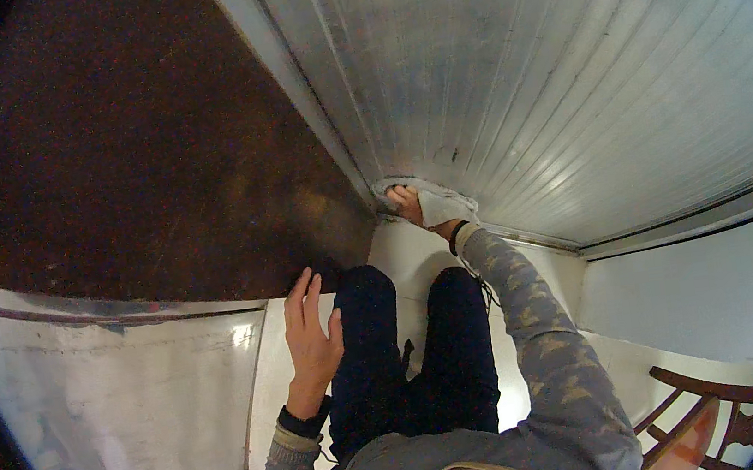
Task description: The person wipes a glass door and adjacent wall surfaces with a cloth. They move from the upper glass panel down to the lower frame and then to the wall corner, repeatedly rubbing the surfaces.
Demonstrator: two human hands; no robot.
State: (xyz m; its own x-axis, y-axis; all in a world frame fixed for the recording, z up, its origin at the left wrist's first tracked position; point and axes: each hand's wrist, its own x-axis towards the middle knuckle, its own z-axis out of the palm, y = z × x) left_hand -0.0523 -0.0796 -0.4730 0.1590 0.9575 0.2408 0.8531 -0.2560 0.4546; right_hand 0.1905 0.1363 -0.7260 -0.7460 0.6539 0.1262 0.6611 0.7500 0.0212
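Observation:
My right hand point(406, 205) presses a pale cloth point(446, 206) against the bottom corner of a ribbed metal panel point(471, 85). The cloth wraps partly over the back of this hand and spreads out under its fingers. On the left, my left hand point(313, 336) holds nothing, and its fingers are apart. It is beside my left knee, near the lower edge of a dark brown panel point(151, 156). A metal frame strip point(303, 83) runs between the dark panel and the ribbed one.
At lower left stands a shiny, light-coloured panel point(138, 401). A white surface point(689, 290) is below the ribbed panel at right. Part of a wooden chair point(702, 400) is behind my right arm. Pale flooring point(405, 245) shows around my knees.

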